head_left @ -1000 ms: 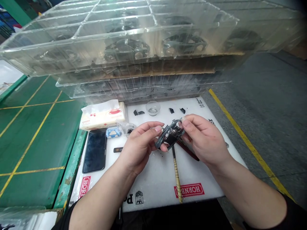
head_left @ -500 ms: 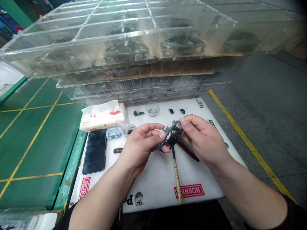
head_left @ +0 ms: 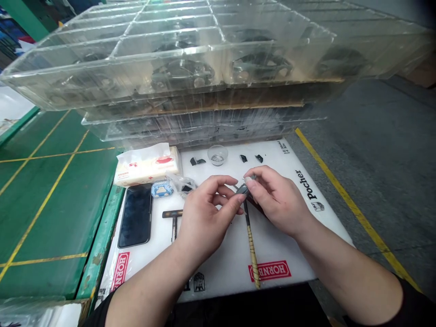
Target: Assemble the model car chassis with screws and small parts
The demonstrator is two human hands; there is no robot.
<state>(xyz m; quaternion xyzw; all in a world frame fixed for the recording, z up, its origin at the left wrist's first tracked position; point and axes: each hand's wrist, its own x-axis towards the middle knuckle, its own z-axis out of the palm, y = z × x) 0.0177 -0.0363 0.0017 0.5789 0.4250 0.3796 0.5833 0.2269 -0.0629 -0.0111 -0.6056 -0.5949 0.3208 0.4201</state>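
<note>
Between both hands, above the white foam board point(head_left: 218, 272), is a small dark grey part point(head_left: 242, 190). My left hand point(head_left: 209, 211) is closed on its lower left end, thumb on top. The fingers of my right hand point(head_left: 277, 197) pinch its upper right end. Much of the part is hidden by the fingers. Under the hands lies a thin tool with a yellow wrapped handle point(head_left: 252, 254). A dark red object point(head_left: 261, 210) shows partly below my right hand. Left of my left hand is a T-shaped metal tool point(head_left: 173, 214).
Stacked clear trays point(head_left: 190, 68) holding dark car bodies span the back. A clear cup point(head_left: 217, 156), small black parts point(head_left: 259, 158), a tissue pack point(head_left: 148, 165), a blue-and-white packet point(head_left: 162, 188) and a phone point(head_left: 135, 215) lie on the board. A green table point(head_left: 44, 190) is at left.
The grey part has been turned between the hands and shows a narrower side. My left hand has rolled over, and more of the T-shaped tool shows.
</note>
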